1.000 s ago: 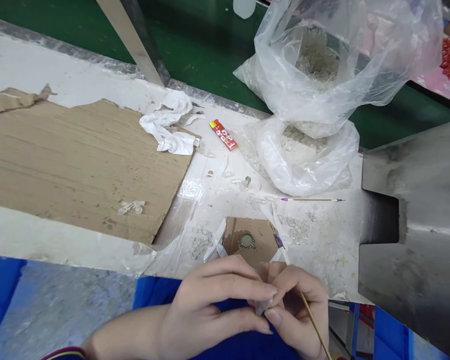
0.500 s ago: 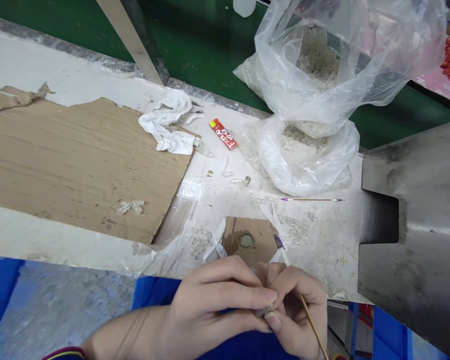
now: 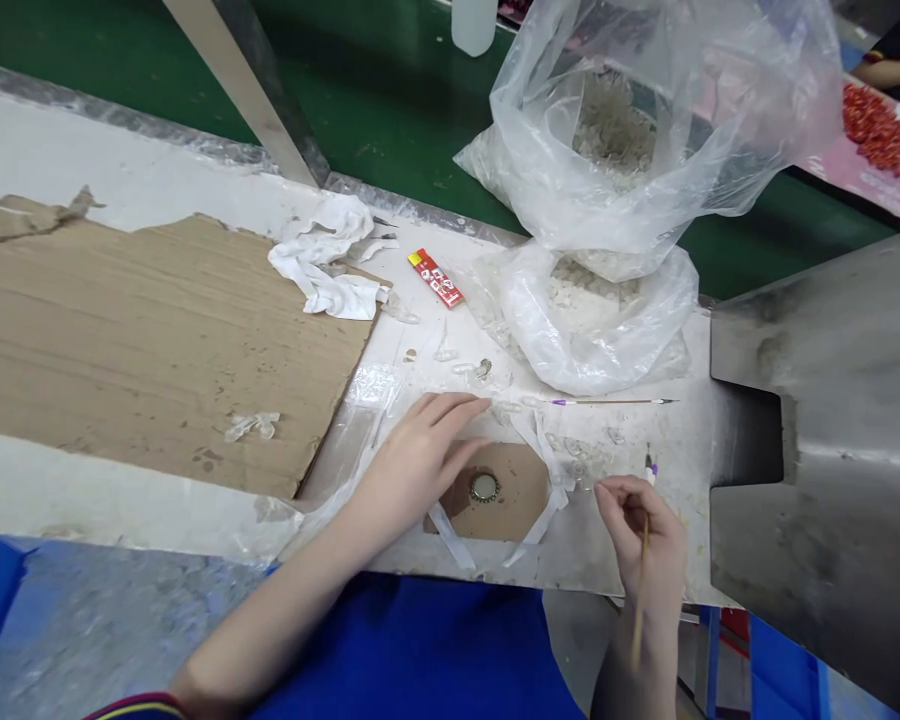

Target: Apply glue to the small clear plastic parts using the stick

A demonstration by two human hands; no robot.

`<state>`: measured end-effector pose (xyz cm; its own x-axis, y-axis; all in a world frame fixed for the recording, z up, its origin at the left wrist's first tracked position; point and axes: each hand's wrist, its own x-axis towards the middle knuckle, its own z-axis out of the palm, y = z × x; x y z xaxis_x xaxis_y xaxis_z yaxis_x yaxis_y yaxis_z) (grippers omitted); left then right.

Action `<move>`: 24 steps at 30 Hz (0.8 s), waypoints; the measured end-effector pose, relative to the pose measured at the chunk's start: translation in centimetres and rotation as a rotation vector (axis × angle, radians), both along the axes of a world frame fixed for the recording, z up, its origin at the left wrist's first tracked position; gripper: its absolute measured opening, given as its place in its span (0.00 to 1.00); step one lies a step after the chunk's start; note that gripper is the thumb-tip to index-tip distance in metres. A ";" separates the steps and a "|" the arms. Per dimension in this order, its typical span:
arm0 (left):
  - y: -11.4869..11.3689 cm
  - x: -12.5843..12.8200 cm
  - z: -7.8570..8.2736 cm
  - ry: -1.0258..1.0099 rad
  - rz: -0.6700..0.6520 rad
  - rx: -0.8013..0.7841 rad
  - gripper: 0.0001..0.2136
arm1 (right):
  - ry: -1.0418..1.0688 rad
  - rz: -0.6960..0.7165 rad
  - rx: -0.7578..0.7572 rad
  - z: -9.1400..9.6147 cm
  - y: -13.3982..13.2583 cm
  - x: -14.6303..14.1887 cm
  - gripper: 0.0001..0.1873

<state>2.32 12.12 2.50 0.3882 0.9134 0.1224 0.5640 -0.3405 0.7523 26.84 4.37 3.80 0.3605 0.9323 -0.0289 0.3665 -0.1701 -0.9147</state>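
My left hand (image 3: 420,450) reaches over the left side of a small cardboard piece (image 3: 521,490), its fingers stretched out and the thumb apart. Its fingertips are near small clear plastic pieces (image 3: 506,407). On the cardboard sits a bottle cap (image 3: 484,487), open side up, holding something pale. My right hand (image 3: 645,530) is closed around a thin paintbrush (image 3: 640,600), whose dark tip points away from me. Thumb and forefinger are pinched beside more clear pieces (image 3: 581,470); whether they hold one, I cannot tell. A second brush (image 3: 607,402) lies flat beyond.
Two plastic bags of clear pieces, one lower (image 3: 600,350) and one upper (image 3: 615,200), stand at the back. A red packet (image 3: 435,278) and white cloth (image 3: 330,255) lie left of them. A large cardboard sheet (image 3: 157,340) covers the left; a metal housing (image 3: 832,450) stands right.
My hands were together near the table's front edge, around a small greyish piece. They have parted: the left moved forward and opened, while the right moved right with the brush.
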 end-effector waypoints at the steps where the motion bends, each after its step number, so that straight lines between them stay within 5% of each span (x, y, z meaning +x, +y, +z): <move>1: 0.5 0.4 -0.8 0.026 -0.019 0.008 0.13 | -0.026 -0.035 0.015 -0.6 0.0 0.6 0.10; 5: 1.5 2.5 -2.8 0.119 -0.097 0.036 0.16 | -0.033 -0.066 0.082 -2.0 -0.5 0.8 0.16; 9: 1.7 3.6 -3.5 0.195 -0.129 0.044 0.11 | 0.048 0.075 0.127 -2.2 -1.4 -1.3 0.27; 12: 1.5 3.6 -3.7 0.208 -0.113 0.032 0.03 | 0.036 0.159 0.126 -2.5 -1.7 -3.3 0.19; 15: 1.3 3.6 -3.9 0.175 -0.068 0.012 0.06 | -0.006 0.227 0.133 -3.3 -1.7 -4.9 0.07; 24: 0.1 0.6 -0.6 -0.212 0.042 -0.039 0.16 | -0.101 0.443 0.275 -4.8 -1.1 -5.9 0.08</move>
<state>2.88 12.25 1.93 0.3190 0.9340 0.1612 0.4049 -0.2880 0.8678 20.90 3.25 -1.05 -0.0811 0.9642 0.2526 0.4378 0.2622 -0.8600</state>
